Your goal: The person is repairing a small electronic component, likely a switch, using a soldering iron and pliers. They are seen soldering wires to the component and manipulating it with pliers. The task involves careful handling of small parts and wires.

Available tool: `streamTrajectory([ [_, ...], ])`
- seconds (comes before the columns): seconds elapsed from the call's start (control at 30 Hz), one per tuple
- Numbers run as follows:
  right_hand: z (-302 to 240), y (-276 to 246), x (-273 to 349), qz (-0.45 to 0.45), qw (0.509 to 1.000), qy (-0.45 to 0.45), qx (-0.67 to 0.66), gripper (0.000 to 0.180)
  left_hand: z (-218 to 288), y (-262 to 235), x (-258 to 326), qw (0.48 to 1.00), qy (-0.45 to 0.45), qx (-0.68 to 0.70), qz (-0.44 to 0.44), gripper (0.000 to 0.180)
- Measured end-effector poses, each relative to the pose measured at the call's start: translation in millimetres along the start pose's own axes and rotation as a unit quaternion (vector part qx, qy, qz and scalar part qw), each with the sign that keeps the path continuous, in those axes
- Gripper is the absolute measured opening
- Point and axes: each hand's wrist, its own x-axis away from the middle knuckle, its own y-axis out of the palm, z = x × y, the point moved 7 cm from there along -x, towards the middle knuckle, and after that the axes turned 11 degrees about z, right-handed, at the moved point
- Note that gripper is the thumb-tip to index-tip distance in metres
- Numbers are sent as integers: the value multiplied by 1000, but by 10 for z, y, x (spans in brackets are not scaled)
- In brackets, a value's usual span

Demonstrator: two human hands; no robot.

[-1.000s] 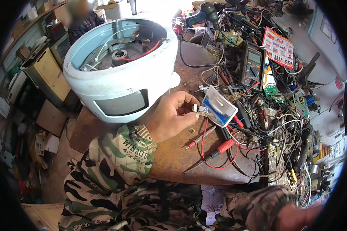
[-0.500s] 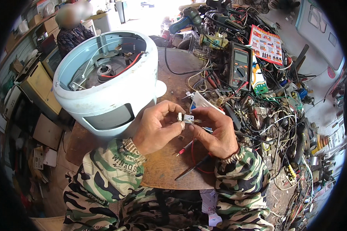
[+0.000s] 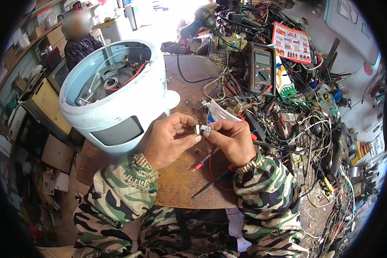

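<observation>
Over the wooden bench, my left hand (image 3: 171, 141) pinches a small pale block (image 3: 198, 129) between thumb and fingertips. My right hand (image 3: 233, 139) grips a small white part with a hole (image 3: 206, 128) the same way. The two pieces are close together; whether they touch I cannot tell. A red test probe (image 3: 201, 163) and a black test probe (image 3: 213, 185) lie on the bench below my hands. Left of my hands stands a round light-blue appliance housing (image 3: 79, 122), its top uncovered, with a red wire and metal fittings inside.
A multimeter (image 3: 262, 71) leans among tangled cables (image 3: 296, 124) heaped along the right side. A white and blue packet (image 3: 221, 112) lies beyond my right hand. At the far left is a person (image 3: 77, 47), near shelves and a yellowish cabinet (image 3: 47, 103).
Both hands have shifted slightly left, and the part in my right hand has turned. The whole view has moved a little. Both hands keep their grip.
</observation>
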Motion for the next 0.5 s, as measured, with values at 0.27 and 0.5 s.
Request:
streamTrajectory([
  [0.27,58,-38,-26,2,997,47,-67,12,11,-23,10,999,-30,-38,-20,30],
  [0.5,44,-45,-36,-7,999,26,-43,12,-26,17,4,998,-34,52,-7,31],
])
